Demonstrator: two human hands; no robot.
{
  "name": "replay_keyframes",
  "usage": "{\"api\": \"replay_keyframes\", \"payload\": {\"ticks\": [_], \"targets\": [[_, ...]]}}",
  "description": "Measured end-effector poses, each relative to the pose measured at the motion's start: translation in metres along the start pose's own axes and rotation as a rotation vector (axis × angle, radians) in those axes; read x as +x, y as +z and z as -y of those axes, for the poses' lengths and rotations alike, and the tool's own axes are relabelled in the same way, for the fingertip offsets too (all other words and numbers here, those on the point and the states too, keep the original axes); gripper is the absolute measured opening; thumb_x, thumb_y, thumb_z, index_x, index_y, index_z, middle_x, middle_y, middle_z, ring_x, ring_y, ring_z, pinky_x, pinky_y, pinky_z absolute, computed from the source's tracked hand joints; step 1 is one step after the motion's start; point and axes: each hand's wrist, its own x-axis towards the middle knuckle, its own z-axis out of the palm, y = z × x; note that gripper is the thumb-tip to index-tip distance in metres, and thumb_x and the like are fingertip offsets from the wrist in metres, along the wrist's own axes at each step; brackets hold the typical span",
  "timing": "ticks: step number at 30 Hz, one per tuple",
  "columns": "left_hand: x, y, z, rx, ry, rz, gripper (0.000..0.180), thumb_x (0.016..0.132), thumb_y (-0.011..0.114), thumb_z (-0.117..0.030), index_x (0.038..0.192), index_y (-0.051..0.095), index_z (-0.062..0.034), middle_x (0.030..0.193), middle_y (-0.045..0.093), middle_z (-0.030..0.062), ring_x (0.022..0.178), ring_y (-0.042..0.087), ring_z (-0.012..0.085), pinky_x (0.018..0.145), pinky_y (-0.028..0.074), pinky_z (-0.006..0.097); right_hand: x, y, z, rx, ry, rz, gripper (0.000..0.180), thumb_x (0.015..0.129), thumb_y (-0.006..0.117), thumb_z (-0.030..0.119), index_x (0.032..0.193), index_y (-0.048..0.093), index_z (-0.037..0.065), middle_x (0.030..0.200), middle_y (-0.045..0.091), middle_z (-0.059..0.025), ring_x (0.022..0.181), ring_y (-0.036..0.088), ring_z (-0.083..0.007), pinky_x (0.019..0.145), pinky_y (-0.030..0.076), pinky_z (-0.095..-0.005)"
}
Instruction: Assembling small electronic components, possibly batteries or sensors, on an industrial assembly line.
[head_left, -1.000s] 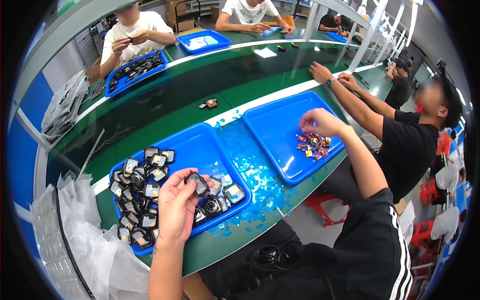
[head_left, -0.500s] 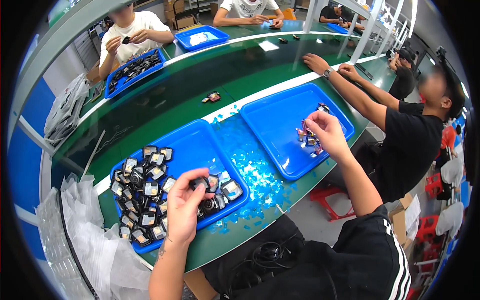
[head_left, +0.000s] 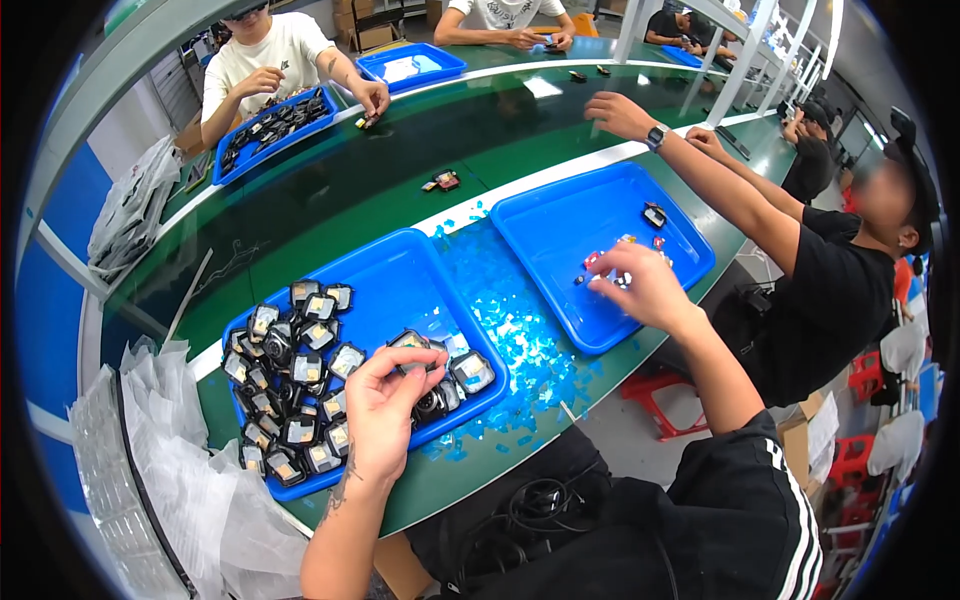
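Left hand (head_left: 385, 405) pinches a small black part (head_left: 410, 341); right hand (head_left: 640, 285) seemingly picks coloured bits (head_left: 590, 262).

An assembly workshop; workers sit along a long green bench (head_left: 330, 215) sorting parts in blue trays (head_left: 400, 280).

Wearer's clothing: black short-sleeved top, white stripes running down the right shoulder and sleeve. Both forearms bare, no gloves, no watch or bands. Left hand (head_left: 385, 415): dark tattoo mark on the inner wrist, script-like, too small to make out. Right hand (head_left: 645, 288): unmarked. Dark trousers at the lap.
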Motion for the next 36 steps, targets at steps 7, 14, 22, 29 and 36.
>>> {"api": "replay_keyframes", "payload": {"ticks": [7, 14, 22, 29, 36], "targets": [[-0.002, 0.002, 0.0, 0.072, 0.037, 0.031, 0.014, 0.09, 0.056, 0.006, 0.102, 0.064, 0.0051, 0.105, 0.064, 0.013, 0.103, 0.064, 0.0213, 0.091, 0.055, 0.032, 0.006, 0.019, -0.001, -0.101, -0.057, -0.047, 0.014, 0.079, 0.072, 0.012, 0.09, 0.068, 0.004, 0.086, 0.063, -0.0117, 0.082, 0.062, -0.0301, 0.073, 0.051, -0.0392], [-0.01, 0.01, -0.014, 0.2, 0.119, 0.089, 0.022, 0.088, 0.064, -0.004, 0.109, 0.067, 0.0035, 0.112, 0.056, 0.0099, 0.106, 0.056, 0.0186, 0.096, 0.045, 0.032, 0.003, 0.005, 0.087, 1.038, 0.393, 0.069, 0.013, 0.09, 0.066, 0.01, 0.096, 0.065, -0.001, 0.084, 0.066, -0.0012, 0.07, 0.055, -0.0039, 0.062, 0.044, -0.0193], [-0.013, 0.018, -0.01, 0.601, 0.324, 0.143, 0.021, 0.077, 0.078, -0.016, 0.095, 0.073, -0.0073, 0.11, 0.057, 0.0103, 0.1, 0.06, 0.023, 0.083, 0.05, 0.032, 0.001, 0.052, 0.147, 1.218, 0.184, 0.052, 0.011, 0.091, 0.064, 0.004, 0.099, 0.059, -0.003, 0.089, 0.064, -0.0038, 0.076, 0.058, -0.0053, 0.066, 0.047, -0.0197], [-0.013, 0.013, -0.002, 0.553, 0.327, 0.076, 0.015, 0.084, 0.071, -0.012, 0.093, 0.071, -0.0007, 0.108, 0.059, 0.0128, 0.084, 0.064, 0.0223, 0.072, 0.05, 0.031, 0.009, 0.058, 0.156, 0.574, -0.133, -0.23, 0.012, 0.078, 0.069, -0.006, 0.088, 0.065, 0.0, 0.084, 0.064, -0.01, 0.069, 0.063, -0.0149, 0.058, 0.05, -0.0254], [-0.014, 0.015, -0.005, 0.508, 0.276, 0.044, 0.015, 0.085, 0.067, -0.002, 0.098, 0.07, 0.0029, 0.104, 0.061, 0.0116, 0.092, 0.061, 0.0172, 0.078, 0.048, 0.027, 0.009, 0.051, 0.152, 0.177, -0.42, -0.345, 0.022, 0.067, 0.074, -0.004, 0.086, 0.066, 0.003, 0.083, 0.066, -0.0085, 0.067, 0.065, -0.0231, 0.056, 0.053, -0.0312]]}}
